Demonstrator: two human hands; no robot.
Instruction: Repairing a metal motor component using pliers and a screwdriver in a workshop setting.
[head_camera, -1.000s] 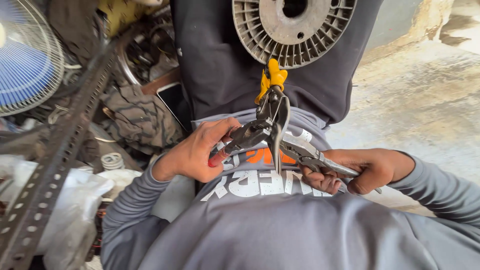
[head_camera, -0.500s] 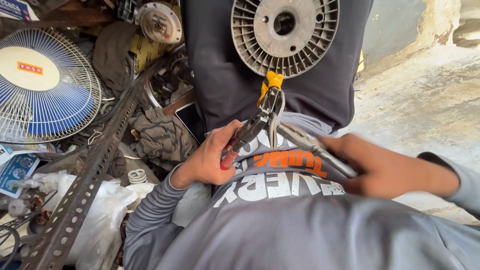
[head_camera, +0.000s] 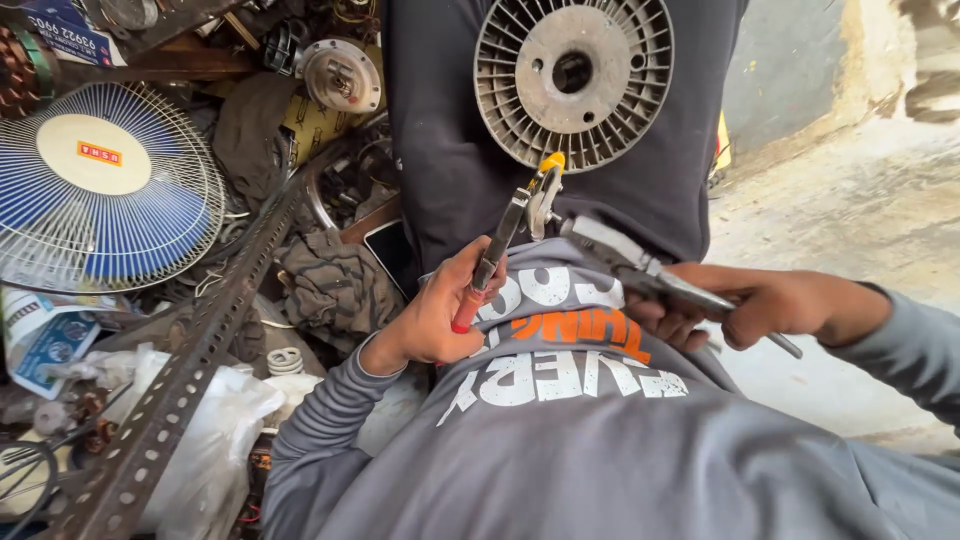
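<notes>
My left hand (head_camera: 440, 315) grips a pair of pliers with red handles (head_camera: 495, 255), jaws pointing up at a small metal part with a yellow tip (head_camera: 545, 185). My right hand (head_camera: 745, 305) holds a second, grey metal plier-like tool (head_camera: 650, 275) whose jaws reach the same small part from the right. Both tools meet just above my grey printed sweatshirt (head_camera: 570, 380). Behind them a round, finned grey metal housing (head_camera: 572, 80) rests on my dark-clothed lap.
A blue and white fan with a wire guard (head_camera: 100, 185) lies at the left among scrap parts. A perforated metal angle bar (head_camera: 190, 360) runs diagonally at lower left beside white plastic bags (head_camera: 215, 440). Concrete floor (head_camera: 860, 210) lies at the right.
The view has tilted so the finned housing and the fan show more fully. Both hands have kept their tools on the small part, and the tool handles have spread farther apart.
</notes>
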